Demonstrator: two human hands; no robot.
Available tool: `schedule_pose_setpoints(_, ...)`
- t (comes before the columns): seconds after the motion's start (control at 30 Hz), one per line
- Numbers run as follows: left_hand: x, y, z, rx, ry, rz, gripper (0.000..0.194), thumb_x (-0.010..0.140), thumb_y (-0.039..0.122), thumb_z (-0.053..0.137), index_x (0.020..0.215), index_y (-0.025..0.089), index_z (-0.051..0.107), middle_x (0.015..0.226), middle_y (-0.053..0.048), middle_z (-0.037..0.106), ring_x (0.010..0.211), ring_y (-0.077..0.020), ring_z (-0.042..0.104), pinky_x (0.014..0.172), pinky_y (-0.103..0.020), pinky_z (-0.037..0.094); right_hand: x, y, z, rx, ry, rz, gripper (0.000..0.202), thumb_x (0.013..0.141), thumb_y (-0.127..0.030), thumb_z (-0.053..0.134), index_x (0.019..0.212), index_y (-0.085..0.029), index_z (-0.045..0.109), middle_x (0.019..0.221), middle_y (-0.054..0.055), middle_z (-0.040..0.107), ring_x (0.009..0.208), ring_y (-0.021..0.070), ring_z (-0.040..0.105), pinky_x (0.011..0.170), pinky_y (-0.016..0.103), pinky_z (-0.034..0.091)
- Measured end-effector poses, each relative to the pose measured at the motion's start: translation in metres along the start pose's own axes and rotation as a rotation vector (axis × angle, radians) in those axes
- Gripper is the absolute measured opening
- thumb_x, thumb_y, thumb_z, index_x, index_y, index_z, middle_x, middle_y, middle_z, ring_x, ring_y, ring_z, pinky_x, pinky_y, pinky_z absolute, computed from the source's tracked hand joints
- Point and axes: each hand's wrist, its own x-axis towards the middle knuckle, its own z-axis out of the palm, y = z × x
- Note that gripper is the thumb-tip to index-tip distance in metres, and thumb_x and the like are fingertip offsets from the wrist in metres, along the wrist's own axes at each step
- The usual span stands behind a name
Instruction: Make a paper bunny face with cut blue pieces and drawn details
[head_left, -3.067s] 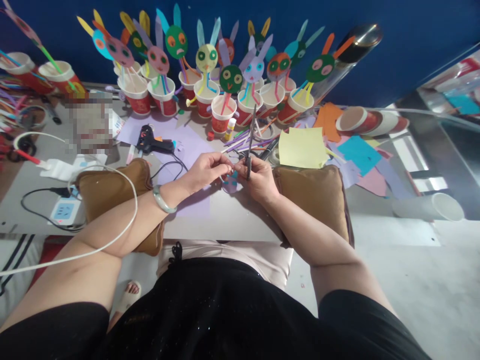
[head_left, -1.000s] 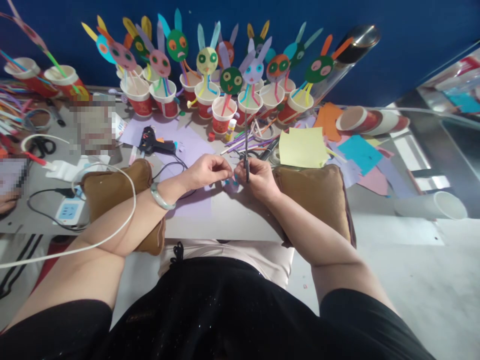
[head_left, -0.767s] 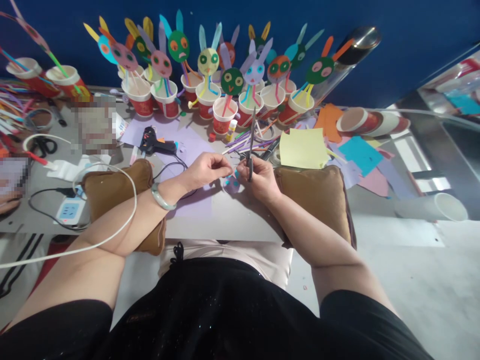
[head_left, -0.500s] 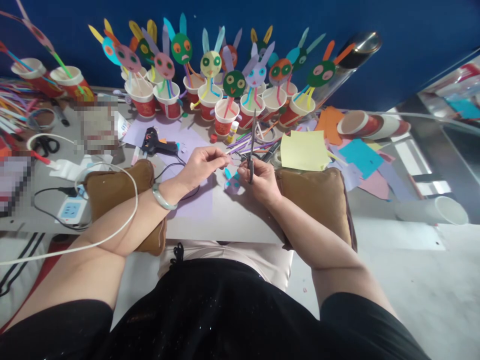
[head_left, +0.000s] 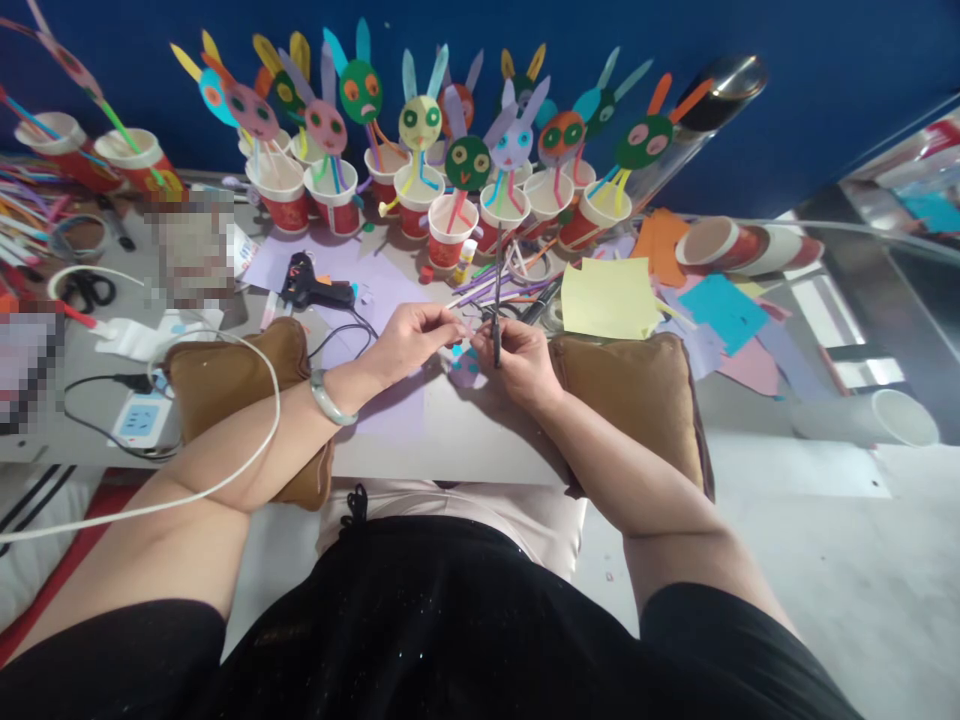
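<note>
The left hand (head_left: 420,340) pinches a tiny pink scrap (head_left: 469,325); the right hand (head_left: 521,362) curls round scissors (head_left: 496,335). Below them lies a purple-and-blue cutout (head_left: 466,371), bare surface (head_left: 450,445) running to the near edge.

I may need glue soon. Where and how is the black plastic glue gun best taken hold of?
I'd grip the glue gun by its slim handle, coming from above and the right with the left hand, the nearer one: the gun lies flat, and the handle juts right from the bulkier body, toward that hand.

Both forearms (head_left: 619,460) angle inward, left grip (head_left: 412,338) pinched just beside curled right grip (head_left: 526,362).
</note>
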Motion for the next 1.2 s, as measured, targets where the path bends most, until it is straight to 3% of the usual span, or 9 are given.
schedule_pose_setpoints(0.13,-0.0006,0.0001,-0.0004,0.023,-0.027,-0.003,0.028,0.082,0.042,0.076,0.072,0.016,0.072,0.07,-0.001,0.068,0.068,-0.0117,0.059,0.068,-0.025,0.048,-0.0001,-0.001,-0.0006,0.028,-0.012,-0.006,0.044,0.067,-0.054,0.094,0.066,-0.022,0.065,0.069,-0.001,0.06,0.065,0.0124,0.05,0.062,0.031,0.045)
schedule_pose_setpoints(0.33,0.0002,-0.0002,0.0004,-0.007,-0.071,-0.045,0.04,0.064,0.046,0.094,0.072,0.015,0.07,0.069,0.0,0.067,0.065,-0.0103,0.056,0.064,-0.025,0.045,-0.0017,-0.0042,-0.0005,0.002,-0.065,0.012,0.045,0.066,-0.055,0.095,0.067,-0.022,0.065,0.07,0.0,0.06,0.065,0.0129,0.05,0.062,0.031,0.045)
schedule_pose_setpoints(0.53,0.0,0.0012,0.0018,0.01,-0.045,-0.028,0.033,0.071,0.044,0.087,0.068,0.016,0.07,0.066,0.0,0.065,0.064,-0.0102,0.054,0.065,-0.025,0.044,-0.0026,-0.0051,0.0014,-0.019,-0.064,0.024,0.051,0.064,-0.063,0.093,0.067,-0.022,0.063,0.07,0.0,0.06,0.066,0.0135,0.051,0.064,0.032,0.047)
schedule_pose_setpoints(0.63,0.0,0.0004,0.0016,0.019,-0.039,-0.003,0.029,0.077,0.042,0.081,0.067,0.017,0.071,0.066,-0.001,0.067,0.067,-0.0114,0.057,0.069,-0.026,0.047,-0.002,-0.0039,0.001,-0.007,-0.053,0.015,0.047,0.065,-0.06,0.094,0.068,-0.022,0.066,0.071,0.0,0.062,0.067,0.0135,0.053,0.064,0.032,0.047)
schedule_pose_setpoints(0.83,0.0,-0.0026,0.0,0.034,-0.019,0.019,0.045,0.092,0.055,0.062,0.068,0.017,0.072,0.073,-0.006,0.073,0.07,-0.014,0.063,0.065,-0.027,0.046,-0.0001,-0.0024,-0.0005,-0.008,-0.021,0.007,0.045,0.067,-0.056,0.093,0.066,-0.021,0.064,0.07,0.0,0.062,0.065,0.0127,0.051,0.063,0.031,0.046)
schedule_pose_setpoints(1.07,-0.0011,0.0039,-0.0008,0.005,-0.049,-0.041,0.032,0.066,0.042,0.089,0.073,0.015,0.075,0.072,-0.002,0.071,0.068,-0.0115,0.059,0.067,-0.026,0.047,-0.0012,-0.0047,-0.0001,0.041,-0.023,0.022,0.049,0.063,-0.056,0.096,0.063,-0.022,0.062,0.067,-0.001,0.062,0.062,0.0117,0.049,0.059,0.031,0.045)
schedule_pose_setpoints(1.2,-0.0013,0.0058,0.0005,-0.025,-0.039,-0.052,0.033,0.063,0.042,0.092,0.072,0.015,0.075,0.07,-0.001,0.071,0.067,-0.011,0.059,0.068,-0.026,0.048,-0.0014,-0.004,-0.0005,0.05,-0.019,0.018,0.049,0.064,-0.057,0.096,0.065,-0.022,0.062,0.067,-0.002,0.06,0.059,0.0103,0.046,0.057,0.03,0.043)
